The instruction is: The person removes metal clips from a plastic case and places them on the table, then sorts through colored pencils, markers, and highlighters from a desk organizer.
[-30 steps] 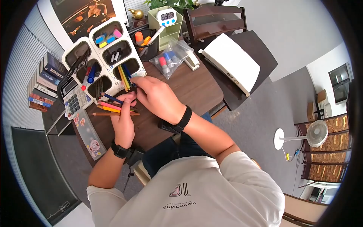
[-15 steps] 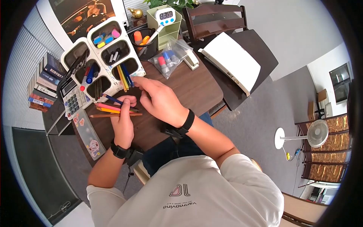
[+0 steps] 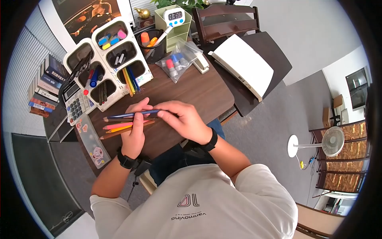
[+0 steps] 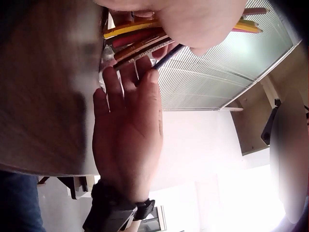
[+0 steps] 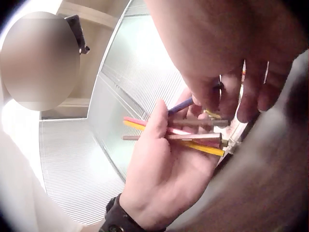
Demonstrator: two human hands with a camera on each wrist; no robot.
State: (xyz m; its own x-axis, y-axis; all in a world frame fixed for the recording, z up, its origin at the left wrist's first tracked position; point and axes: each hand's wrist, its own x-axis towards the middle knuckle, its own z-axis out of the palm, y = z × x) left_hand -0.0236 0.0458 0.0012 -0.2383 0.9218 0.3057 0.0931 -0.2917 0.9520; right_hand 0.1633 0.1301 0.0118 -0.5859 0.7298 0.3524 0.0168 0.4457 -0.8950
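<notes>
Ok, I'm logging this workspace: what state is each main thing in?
Left grip, holding coloured pencils
Right grip, pinching blue pencil
Organizer, open, occupied
Mesh cup, upright, occupied
Timer, on, digits showing
Plastic bag, holding capped containers
Calculator, on or off unclear
Fan, standing; running or not unclear

- Coloured pencils [image 3: 115, 126]: wood, smooth painted finish.
- Desk [image 3: 209, 93]: wood-grain top, smooth, dull sheen.
- Organiser [image 3: 100, 55]: white plastic, smooth.
- Bag [image 3: 179, 61]: clear plastic film, glossy, crinkled.
- Pen cup [image 3: 155, 56]: black mesh, apparently metal.
- Ornament [image 3: 143, 14]: gold-coloured, polished.
- Shirt [image 3: 223, 203]: matt cloth.
</notes>
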